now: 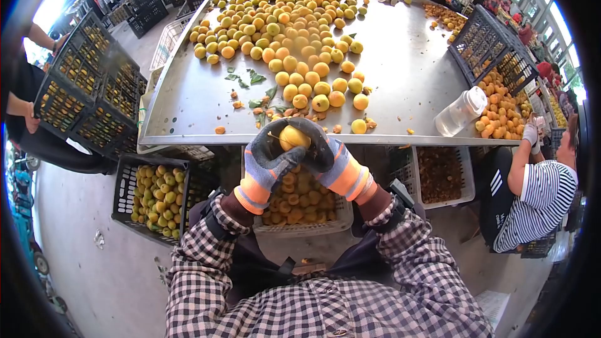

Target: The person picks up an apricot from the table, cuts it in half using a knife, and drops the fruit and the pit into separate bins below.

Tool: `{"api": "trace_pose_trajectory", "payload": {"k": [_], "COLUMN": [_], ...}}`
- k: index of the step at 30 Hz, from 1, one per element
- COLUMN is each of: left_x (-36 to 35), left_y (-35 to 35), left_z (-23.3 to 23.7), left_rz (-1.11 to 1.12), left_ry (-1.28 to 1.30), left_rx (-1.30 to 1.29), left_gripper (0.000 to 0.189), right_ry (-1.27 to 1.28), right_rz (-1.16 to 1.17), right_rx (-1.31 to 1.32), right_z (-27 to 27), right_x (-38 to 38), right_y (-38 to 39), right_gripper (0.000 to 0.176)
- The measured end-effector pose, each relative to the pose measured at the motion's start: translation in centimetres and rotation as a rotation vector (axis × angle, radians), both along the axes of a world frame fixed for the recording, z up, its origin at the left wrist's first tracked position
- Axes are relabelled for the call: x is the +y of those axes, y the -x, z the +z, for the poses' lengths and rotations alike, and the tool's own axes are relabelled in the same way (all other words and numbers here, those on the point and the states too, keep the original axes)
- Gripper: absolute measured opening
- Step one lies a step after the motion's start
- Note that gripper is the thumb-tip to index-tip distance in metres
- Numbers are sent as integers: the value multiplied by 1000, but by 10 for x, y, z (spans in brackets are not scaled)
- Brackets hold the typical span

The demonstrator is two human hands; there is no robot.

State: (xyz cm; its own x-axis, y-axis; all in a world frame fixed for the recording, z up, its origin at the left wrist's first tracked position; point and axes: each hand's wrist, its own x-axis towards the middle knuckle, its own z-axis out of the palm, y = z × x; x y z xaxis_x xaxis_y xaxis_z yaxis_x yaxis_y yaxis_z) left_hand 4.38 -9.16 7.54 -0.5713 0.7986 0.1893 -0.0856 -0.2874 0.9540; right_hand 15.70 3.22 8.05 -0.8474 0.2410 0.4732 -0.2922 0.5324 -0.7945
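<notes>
A yellow apricot (293,138) is held between my two gloved hands at the front edge of the metal table (400,97). My left hand (265,164) closes round it from the left. From the other side my right hand (333,159) curls over it, with some fingertips hidden. Below my hands, a white crate (303,230) between my knees holds orange apricot pieces (299,201). Just beyond my fingers lie a loose pile of whole apricots (294,31), some green leaves (255,77) and small brown bits.
A black crate of apricots (158,197) stands on the floor at left; a crate of brown bits (440,174) sits at right. A plastic cup (460,112) rests near the table's right corner. Someone at left holds black crates (94,84); a person in stripes (538,191) sits at right.
</notes>
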Motion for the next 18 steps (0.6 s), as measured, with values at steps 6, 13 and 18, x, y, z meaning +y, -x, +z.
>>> {"api": "trace_pose_trajectory", "payload": {"k": [6,13,18], "left_x": [9,18,15], "left_y": [18,28,22], "left_z": [-9,-27,-19], "left_rz": [-63,-104,-118], "left_ry": [8,18,54], "left_rx": [-34,-31,-240], "left_gripper": [60,46,39], "right_ry": [-48,86,-29], "right_rz": [-87,-142,-424], "right_rx": [-12,-7,-420], "right_z": [-18,-18,-6], "right_x": [6,7,1], "right_y": [10,12,-3], "right_gripper": [59,56,45]}}
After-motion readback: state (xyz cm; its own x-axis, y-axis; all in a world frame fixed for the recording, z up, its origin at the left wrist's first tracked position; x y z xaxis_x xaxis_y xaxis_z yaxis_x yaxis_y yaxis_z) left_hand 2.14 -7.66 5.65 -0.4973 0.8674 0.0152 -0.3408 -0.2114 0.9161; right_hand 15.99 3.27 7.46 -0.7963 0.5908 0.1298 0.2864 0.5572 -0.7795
